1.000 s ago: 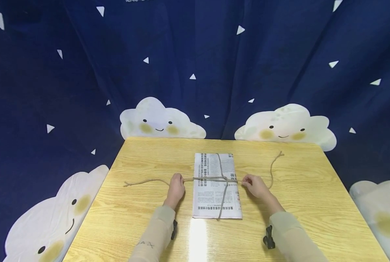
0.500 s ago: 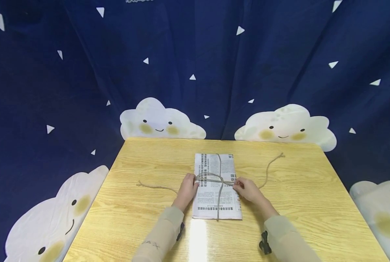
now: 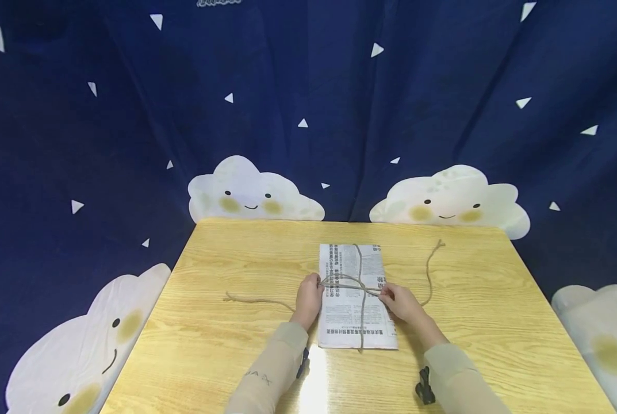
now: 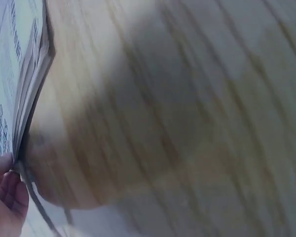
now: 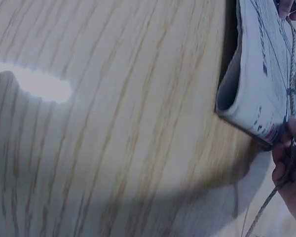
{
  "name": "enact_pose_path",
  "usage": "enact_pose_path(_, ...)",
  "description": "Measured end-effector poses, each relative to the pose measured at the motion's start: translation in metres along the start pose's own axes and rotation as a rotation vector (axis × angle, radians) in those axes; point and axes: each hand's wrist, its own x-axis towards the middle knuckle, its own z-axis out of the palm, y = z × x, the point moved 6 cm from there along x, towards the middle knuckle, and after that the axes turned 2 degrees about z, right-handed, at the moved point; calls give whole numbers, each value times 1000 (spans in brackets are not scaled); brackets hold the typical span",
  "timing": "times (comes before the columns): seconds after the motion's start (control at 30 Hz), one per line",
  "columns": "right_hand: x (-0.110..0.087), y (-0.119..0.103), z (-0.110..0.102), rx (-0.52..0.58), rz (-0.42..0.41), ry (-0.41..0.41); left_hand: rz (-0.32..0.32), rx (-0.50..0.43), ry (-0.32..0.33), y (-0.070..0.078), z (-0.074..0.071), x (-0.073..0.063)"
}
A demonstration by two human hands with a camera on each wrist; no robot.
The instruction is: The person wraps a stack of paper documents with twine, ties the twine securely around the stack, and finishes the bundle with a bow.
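Observation:
A folded stack of newspapers (image 3: 339, 316) lies on the table, wrapped lengthwise and crosswise with brown twine (image 3: 362, 322). The strands cross right of the middle, where a slack loop bows upward on the left. At the stack's left edge, my left hand (image 3: 308, 299) pinches the twine; in the left wrist view its thumb and fingers close on the strand (image 4: 37, 200) beside the paper edges. Over the right edge, my right hand (image 3: 402, 302) pinches the other side. In the right wrist view, twine (image 5: 264, 207) trails out below that hand.
The wooden table (image 3: 225, 356) ends at a dark blue curtain (image 3: 267, 69) with white clouds and triangles. One loose twine tail (image 3: 261, 301) lies left of the stack, another tail (image 3: 429, 276) curves away at the right.
My left hand has moved right to the stack's edge, drawing its twine tail along. The right hand came in to the stack, then shifted slightly right. The newspapers slid right, and the cross strands loosened.

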Motion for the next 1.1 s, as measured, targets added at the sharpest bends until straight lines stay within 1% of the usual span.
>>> enact_pose_path(0.1,-1,0,-1,6,18,-18,23,41,28,4,0,0)
enact_pose_path(0.2,-1,-1,-2,17,20,-20,64,65,36,6,0,-2)
enact_pose_path(0.33,0,3,-4,23,30,-1,126,54,43,5,-5,-5)
enact_pose_path(0.4,0,7,-7,40,49,13,142,43,40,4,-7,-7)
enact_pose_path(0.47,1,9,-9,83,72,14,147,20,38,2,-9,-8)
enact_pose_path(0.6,3,11,-11,217,130,2,152,-40,46,-1,-14,-7)
enact_pose_path(0.73,4,10,-10,315,160,-16,130,-79,28,-2,-16,-6)
enact_pose_path(0.87,5,9,-6,378,184,-41,59,-105,-33,-6,-14,-7)
enact_pose_path(1.0,6,12,-4,402,197,-48,25,-148,-88,-10,-13,-8)
enact_pose_path(1.1,7,14,-5,418,207,-48,19,-193,-86,-13,-16,-9)
